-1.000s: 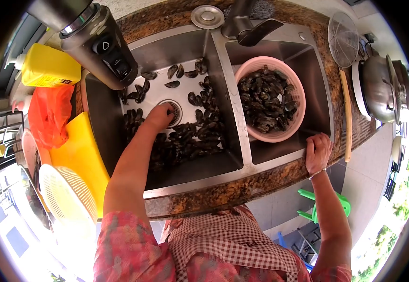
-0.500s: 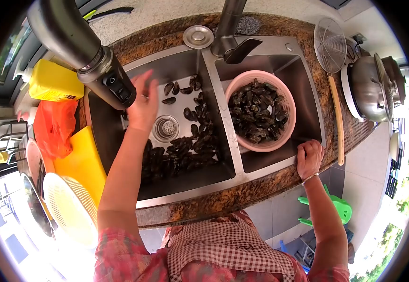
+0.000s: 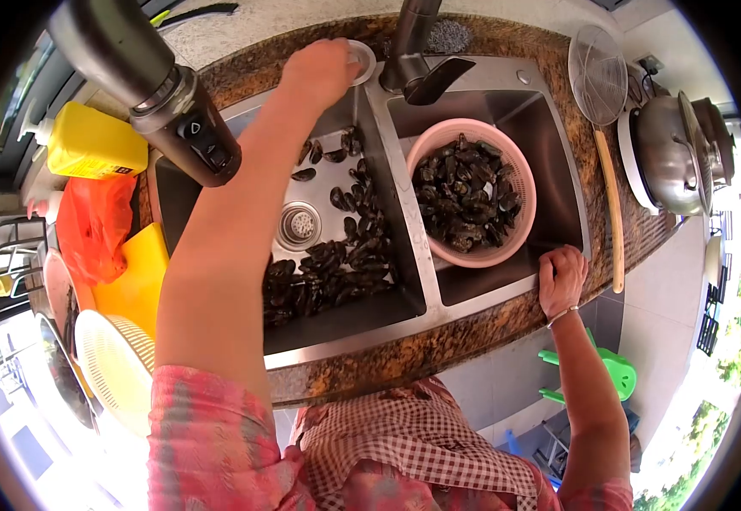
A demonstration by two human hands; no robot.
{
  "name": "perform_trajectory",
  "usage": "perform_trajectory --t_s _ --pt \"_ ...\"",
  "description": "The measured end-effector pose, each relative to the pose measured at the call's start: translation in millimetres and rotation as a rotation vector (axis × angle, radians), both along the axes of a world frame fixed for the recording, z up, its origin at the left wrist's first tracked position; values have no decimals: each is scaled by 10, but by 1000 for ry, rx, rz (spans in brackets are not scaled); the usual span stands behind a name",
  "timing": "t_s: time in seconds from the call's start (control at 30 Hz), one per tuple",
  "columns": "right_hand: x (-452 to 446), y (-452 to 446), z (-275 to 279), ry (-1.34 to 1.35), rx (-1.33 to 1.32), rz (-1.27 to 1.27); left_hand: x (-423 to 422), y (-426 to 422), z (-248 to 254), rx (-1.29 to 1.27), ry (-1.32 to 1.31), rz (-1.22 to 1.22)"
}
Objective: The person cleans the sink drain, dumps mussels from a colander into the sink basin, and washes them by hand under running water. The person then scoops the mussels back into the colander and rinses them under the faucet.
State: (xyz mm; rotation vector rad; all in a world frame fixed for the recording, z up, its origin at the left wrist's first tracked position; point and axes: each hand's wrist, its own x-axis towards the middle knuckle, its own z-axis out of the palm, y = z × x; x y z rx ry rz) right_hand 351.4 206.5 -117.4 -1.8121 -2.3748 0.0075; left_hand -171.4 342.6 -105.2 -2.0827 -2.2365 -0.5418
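My left hand (image 3: 319,71) is at the back edge of the sink, its fingers closed on the round metal drain stopper (image 3: 362,63). Below it, the left basin (image 3: 328,328) holds dark mussels (image 3: 336,271) around an uncovered drain (image 3: 299,226). In the right basin (image 3: 553,196) stands a pink colander (image 3: 524,157) heaped with mussels (image 3: 466,192). My right hand (image 3: 563,279) rests on the front right rim of the sink, fingers curled over the edge; what is under them is hidden.
A dark faucet (image 3: 413,51) rises behind the divider, and a dark dispenser-like device (image 3: 184,128) hangs over the left basin. Left are a yellow bottle (image 3: 98,140), red bag (image 3: 93,230) and yellow board (image 3: 136,277). Right lie a wire skimmer (image 3: 599,77) and metal pot (image 3: 677,153).
My left hand has moved from the drain area up over the left basin to the stopper on the back rim and closed on it. My right hand has stayed on the rim.
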Motion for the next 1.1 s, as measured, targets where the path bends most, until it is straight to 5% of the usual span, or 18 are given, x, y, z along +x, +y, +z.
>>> perform_trajectory --t_s 0.13,0.27,0.33,0.8,0.97,1.07,1.1 --pt "-12 10 14 6 -26 -26 32 -1021 102 -40 -249 20" --pt "-46 4 39 -2 -38 -41 -208 -2182 -1020 -577 -296 195" --pt "-36 1 40 -3 -47 -36 -183 -2430 -1325 -577 -303 198" --pt "-11 38 5 15 -42 -16 -42 -2379 -2021 -585 -249 188" --pt "-8 21 60 28 -56 -34 -117 -2379 -1981 -616 -282 170" --pt "-60 9 75 1 -32 -72 237 -2118 -1237 -509 -222 279" --pt "-65 1 74 12 -34 -80 323 -2000 -1010 -246 -329 220"
